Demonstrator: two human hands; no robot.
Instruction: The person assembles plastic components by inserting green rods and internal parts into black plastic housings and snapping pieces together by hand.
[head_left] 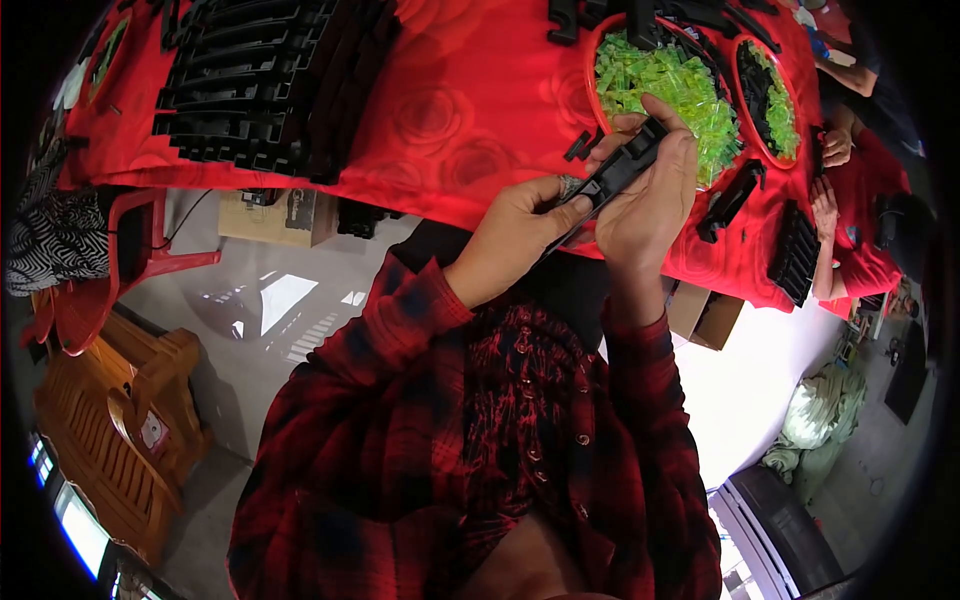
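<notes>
A long, narrow black plastic part (632, 160) is held slanting in front of me, over the table's near edge. My left hand (522, 232) is closed on its lower end, the thumb pressed along the top face. My right hand (655, 195) supports the upper end from behind, with its fingers curled round the far side and the thumb near the edge. Just beyond the hands is a red-rimmed basket (592, 98) heaped with small yellow-green translucent pieces (690, 95). A small black piece (578, 146) lies on the cloth beside that basket.
Stacked black plastic parts (270, 90) cover the left of the red-clothed table (425, 110). A second red-rimmed basket (738, 75) stands to the right, near loose black parts (732, 200). Another person's hands (826, 205) are at the table's right end. A red chair (125, 250) stands at left.
</notes>
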